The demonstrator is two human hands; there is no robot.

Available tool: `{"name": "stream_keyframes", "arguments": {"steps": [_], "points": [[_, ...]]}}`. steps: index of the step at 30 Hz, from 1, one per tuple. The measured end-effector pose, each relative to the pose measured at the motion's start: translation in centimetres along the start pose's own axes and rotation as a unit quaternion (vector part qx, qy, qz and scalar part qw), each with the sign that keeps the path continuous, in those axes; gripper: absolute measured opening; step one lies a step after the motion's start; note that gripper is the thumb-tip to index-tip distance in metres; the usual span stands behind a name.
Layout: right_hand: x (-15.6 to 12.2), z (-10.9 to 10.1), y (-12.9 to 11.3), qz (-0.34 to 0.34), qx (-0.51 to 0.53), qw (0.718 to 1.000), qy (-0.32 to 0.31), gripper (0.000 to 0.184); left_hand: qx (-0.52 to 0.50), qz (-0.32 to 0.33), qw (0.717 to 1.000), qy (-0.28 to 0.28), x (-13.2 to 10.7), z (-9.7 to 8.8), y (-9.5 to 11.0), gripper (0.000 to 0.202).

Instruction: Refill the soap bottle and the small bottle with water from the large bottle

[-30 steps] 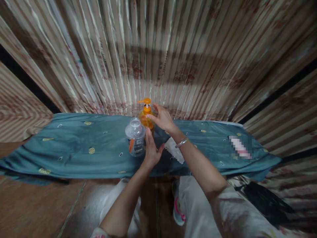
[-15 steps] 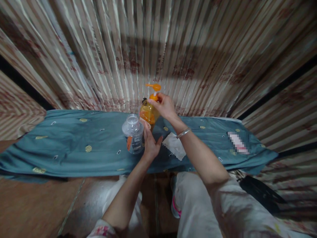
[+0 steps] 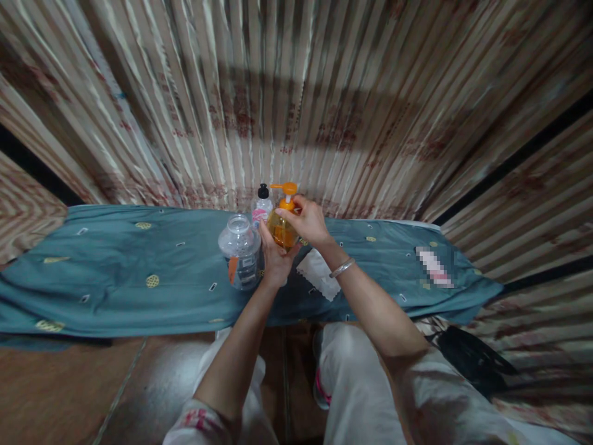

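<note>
A see-through pump bottle (image 3: 282,230) with amber liquid and an orange pump head is between my hands. My left hand (image 3: 278,264) is closed around its lower body, fingers on the left side and thumb on the right. Up at the orange collar, my right hand (image 3: 311,224) pinches the bottle with thumb and fingers. Just left stands a clear, wide plastic jar (image 3: 239,253), uncapped, with an orange label patch. Behind it is a clear bottle (image 3: 262,207) with a black cap and pink label. A white scalloped cloth (image 3: 319,275) lies below my right wrist.
A blue-green patterned cloth (image 3: 115,266) covers the narrow table. Striped curtains (image 3: 296,93) hang right behind its far edge. At the right end lies a pixelated pink-and-white item (image 3: 434,267). Below the table on the right is a black object (image 3: 472,358).
The pump bottle has come lower and nearer. My left hand has closed around its body, its thumb moving in. The black-capped bottle, mostly hidden before, now shows beside it.
</note>
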State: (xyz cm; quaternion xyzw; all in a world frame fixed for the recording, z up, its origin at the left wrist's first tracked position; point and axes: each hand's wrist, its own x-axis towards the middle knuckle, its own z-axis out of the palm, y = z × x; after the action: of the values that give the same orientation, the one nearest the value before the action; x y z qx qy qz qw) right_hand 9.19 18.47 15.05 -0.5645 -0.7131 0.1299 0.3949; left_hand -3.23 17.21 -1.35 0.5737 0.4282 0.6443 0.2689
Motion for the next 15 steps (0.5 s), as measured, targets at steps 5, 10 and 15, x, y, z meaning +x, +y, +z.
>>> {"name": "stream_keyframes", "arguments": {"steps": [5, 10, 15], "points": [[-0.9, 0.7, 0.0, -0.022, 0.005, 1.000, -0.005, 0.036, -0.015, -0.019, 1.000, 0.019, 1.6, -0.2, 0.3, 0.158], [-0.6, 0.3, 0.4, -0.055, 0.011, 0.998, -0.038, 0.031, -0.019, -0.047, 0.998, 0.022, 2.5, -0.6, 0.3, 0.126], [0.6, -0.9, 1.0, -0.089, 0.011, 0.989, -0.118, 0.034, -0.005, -0.058, 0.998, 0.002, 2.6, -1.1, 0.3, 0.118]]}}
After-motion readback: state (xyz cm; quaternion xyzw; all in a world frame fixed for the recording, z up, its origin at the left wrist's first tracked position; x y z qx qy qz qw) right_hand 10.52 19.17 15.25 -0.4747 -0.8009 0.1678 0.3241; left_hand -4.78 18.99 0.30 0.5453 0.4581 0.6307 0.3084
